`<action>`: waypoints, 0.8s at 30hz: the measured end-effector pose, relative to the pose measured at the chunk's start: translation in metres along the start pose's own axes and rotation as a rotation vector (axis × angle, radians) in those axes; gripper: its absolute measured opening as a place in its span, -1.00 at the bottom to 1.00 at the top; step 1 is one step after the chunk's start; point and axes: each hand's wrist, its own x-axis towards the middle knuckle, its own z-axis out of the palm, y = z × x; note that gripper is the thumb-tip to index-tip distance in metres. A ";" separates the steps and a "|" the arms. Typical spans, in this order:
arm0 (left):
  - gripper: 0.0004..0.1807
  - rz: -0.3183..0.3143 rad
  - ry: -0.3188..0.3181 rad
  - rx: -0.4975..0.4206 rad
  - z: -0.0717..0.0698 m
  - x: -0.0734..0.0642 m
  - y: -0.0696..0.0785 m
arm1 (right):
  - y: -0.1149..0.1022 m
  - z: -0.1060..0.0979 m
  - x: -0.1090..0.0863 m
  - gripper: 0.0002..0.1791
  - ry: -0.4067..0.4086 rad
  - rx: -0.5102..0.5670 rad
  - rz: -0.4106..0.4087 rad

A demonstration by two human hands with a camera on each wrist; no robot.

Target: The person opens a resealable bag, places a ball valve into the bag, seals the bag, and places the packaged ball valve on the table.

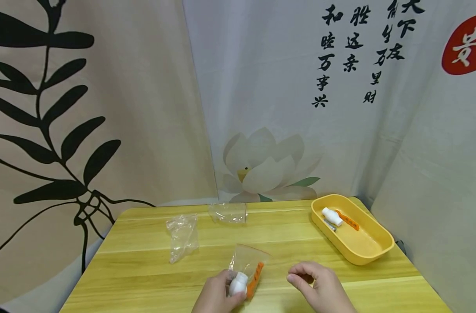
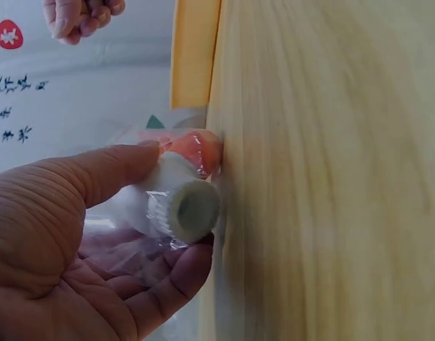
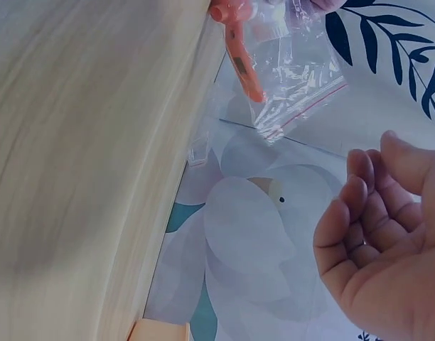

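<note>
My left hand (image 1: 216,294) grips a clear zip bag (image 1: 246,256) by its lower part, near the front of the table. Inside the bag are a white bottle-shaped piece (image 1: 238,282) and a long orange plastic piece (image 1: 255,280). In the left wrist view, the thumb and fingers close round the white piece (image 2: 192,211) through the film, with the orange piece (image 2: 205,151) beyond it. My right hand (image 1: 322,284) hovers to the right of the bag, holding nothing. Its fingers are loosely bent, with the thumb apart from them in the right wrist view.
At the table's right side stands a yellow tray (image 1: 369,258) with a white piece (image 1: 332,216), an orange strip (image 1: 348,221) and a small grey item (image 1: 330,225). Two clear bags, one crumpled (image 1: 183,238) and one flatter (image 1: 227,214), lie farther back. A printed curtain (image 1: 144,108) hangs behind.
</note>
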 end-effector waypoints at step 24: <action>-0.54 -0.159 0.094 -0.234 0.014 0.112 0.025 | 0.007 -0.005 0.003 -0.97 -0.066 -0.015 0.080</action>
